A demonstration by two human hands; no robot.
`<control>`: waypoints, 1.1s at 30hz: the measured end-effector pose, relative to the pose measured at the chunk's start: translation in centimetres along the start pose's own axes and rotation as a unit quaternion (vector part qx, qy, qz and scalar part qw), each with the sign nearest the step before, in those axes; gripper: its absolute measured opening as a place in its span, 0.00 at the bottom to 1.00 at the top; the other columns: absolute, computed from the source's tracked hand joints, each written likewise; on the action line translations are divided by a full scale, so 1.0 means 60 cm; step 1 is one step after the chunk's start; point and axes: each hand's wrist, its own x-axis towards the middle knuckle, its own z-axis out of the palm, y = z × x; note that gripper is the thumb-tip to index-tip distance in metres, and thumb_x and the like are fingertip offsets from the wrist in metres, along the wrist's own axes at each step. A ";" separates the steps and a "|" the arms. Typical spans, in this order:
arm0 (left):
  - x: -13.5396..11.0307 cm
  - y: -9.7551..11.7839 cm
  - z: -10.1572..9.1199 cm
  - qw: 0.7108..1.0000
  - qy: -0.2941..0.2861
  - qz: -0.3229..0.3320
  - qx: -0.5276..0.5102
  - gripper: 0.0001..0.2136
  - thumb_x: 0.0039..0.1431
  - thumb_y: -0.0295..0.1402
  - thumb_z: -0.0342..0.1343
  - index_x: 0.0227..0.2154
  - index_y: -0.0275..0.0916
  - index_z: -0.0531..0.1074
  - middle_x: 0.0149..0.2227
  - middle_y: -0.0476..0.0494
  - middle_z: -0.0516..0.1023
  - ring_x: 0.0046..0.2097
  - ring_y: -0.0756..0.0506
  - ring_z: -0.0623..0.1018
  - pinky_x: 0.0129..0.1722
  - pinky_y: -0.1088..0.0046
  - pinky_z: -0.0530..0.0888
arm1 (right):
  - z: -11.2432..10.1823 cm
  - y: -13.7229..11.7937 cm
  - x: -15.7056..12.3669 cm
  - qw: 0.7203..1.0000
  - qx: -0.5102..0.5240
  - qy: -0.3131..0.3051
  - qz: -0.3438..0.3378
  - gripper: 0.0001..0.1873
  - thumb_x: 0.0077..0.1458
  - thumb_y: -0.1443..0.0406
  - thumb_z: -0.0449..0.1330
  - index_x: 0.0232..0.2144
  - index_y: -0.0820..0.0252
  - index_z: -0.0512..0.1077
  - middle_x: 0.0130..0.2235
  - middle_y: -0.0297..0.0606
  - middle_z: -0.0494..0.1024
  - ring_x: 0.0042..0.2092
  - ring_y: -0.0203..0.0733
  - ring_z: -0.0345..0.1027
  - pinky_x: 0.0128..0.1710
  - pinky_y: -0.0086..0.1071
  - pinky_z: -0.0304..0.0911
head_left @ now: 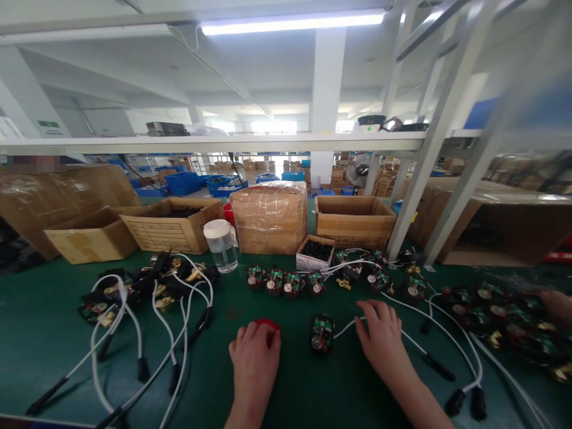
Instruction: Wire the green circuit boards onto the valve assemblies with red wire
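My left hand (254, 354) rests low over the green bench, fingers curled and pressed together at a small red piece (268, 323). Most of that piece is hidden under the fingers, so its kind cannot be made out. To its right lies a black housing with a green circuit board (322, 333), a white cable (344, 329) leading from it to the right. My right hand (379, 330) lies over this cable with thumb and fingers apart; whether it touches the cable is unclear. Beyond the hands stand several similar circuit-board units (292, 285) in a row.
On the left is a heap of units with brass fittings and white cables (138, 333). More units (500, 313) crowd the right, near another person's hand (556, 304). Behind are a plastic jar (220, 247), a small box of black parts (315, 253), cartons (270, 220) and metal posts (420, 196).
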 end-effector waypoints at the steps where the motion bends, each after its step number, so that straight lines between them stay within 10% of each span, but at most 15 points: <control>1: 0.003 -0.003 -0.004 1.000 -0.003 -0.006 -0.027 0.10 0.59 0.36 0.53 0.28 0.44 0.79 0.35 0.42 0.77 0.44 0.36 0.73 0.45 0.57 0.65 | -0.006 -0.003 -0.002 1.000 0.006 0.002 0.003 0.16 0.62 0.66 0.52 0.51 0.60 0.69 0.50 0.50 0.69 0.51 0.58 0.64 0.48 0.50 0.64; 7: 0.026 -0.038 -0.049 0.942 -0.104 -0.122 -0.295 0.14 0.50 0.48 0.61 0.30 0.42 0.80 0.32 0.43 0.81 0.38 0.37 0.76 0.38 0.65 0.67 | -0.053 -0.086 -0.041 0.990 0.131 -0.012 -0.041 0.15 0.63 0.67 0.51 0.50 0.57 0.71 0.50 0.49 0.71 0.52 0.55 0.63 0.52 0.48 0.62; 11: 0.037 -0.044 -0.068 0.922 -0.135 -0.112 -0.346 0.15 0.46 0.47 0.63 0.27 0.39 0.79 0.29 0.45 0.81 0.36 0.39 0.76 0.39 0.67 0.68 | -0.051 -0.205 -0.068 0.940 0.240 -0.150 -0.188 0.22 0.58 0.74 0.52 0.52 0.54 0.71 0.54 0.42 0.73 0.57 0.49 0.62 0.59 0.43 0.58; 15: 0.040 -0.041 -0.079 0.905 -0.161 -0.112 -0.378 0.13 0.46 0.44 0.62 0.25 0.39 0.78 0.28 0.47 0.80 0.37 0.41 0.75 0.41 0.68 0.67 | -0.024 -0.284 -0.057 0.923 0.213 -0.255 -0.194 0.28 0.53 0.72 0.57 0.58 0.65 0.67 0.61 0.49 0.68 0.61 0.56 0.57 0.61 0.49 0.56; 33: 0.076 -0.057 -0.154 0.782 -0.149 -0.118 -0.594 0.10 0.43 0.36 0.67 0.21 0.38 0.74 0.26 0.51 0.69 0.33 0.49 0.68 0.34 0.75 0.69 | -0.002 -0.291 -0.042 0.925 0.116 -0.324 -0.162 0.28 0.50 0.73 0.60 0.55 0.69 0.70 0.60 0.53 0.69 0.59 0.63 0.59 0.58 0.58 0.55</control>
